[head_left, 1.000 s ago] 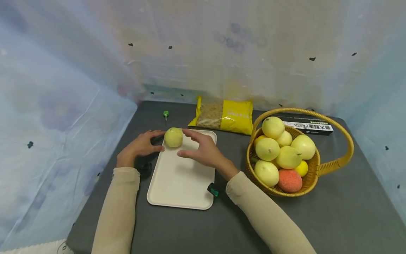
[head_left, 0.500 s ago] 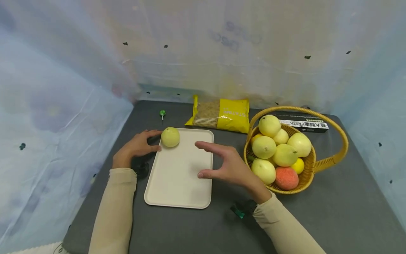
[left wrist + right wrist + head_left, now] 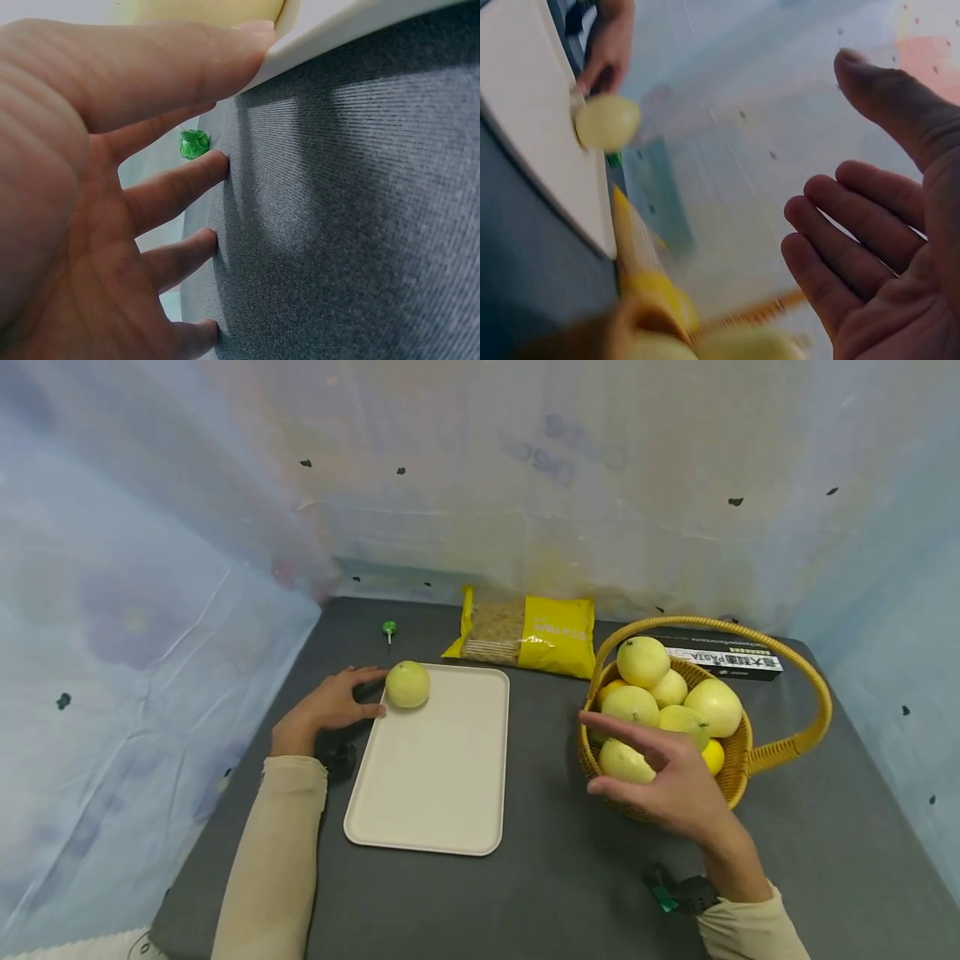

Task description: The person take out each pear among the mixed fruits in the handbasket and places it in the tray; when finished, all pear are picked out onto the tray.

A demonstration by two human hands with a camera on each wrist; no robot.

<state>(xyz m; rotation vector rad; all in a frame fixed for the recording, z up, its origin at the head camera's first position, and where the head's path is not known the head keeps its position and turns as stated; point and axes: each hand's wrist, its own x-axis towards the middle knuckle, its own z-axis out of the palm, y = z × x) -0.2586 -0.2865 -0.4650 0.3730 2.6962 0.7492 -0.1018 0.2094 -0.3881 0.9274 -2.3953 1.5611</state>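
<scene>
Tray [image 3: 429, 768] lies flat, long axis running near-to-far.

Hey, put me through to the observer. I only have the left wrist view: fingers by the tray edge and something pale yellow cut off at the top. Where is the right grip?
Observer: In the head view, the right grip is in front of the near side of the wicker basket.
Operator: Is it holding anything?
Observer: No, the right wrist view shows it holding nothing.
Operator: And the pale yellow thing, where does it sit?
Observer: It's a round fruit at the far left corner of the tray, seen whole from the head camera.
</scene>
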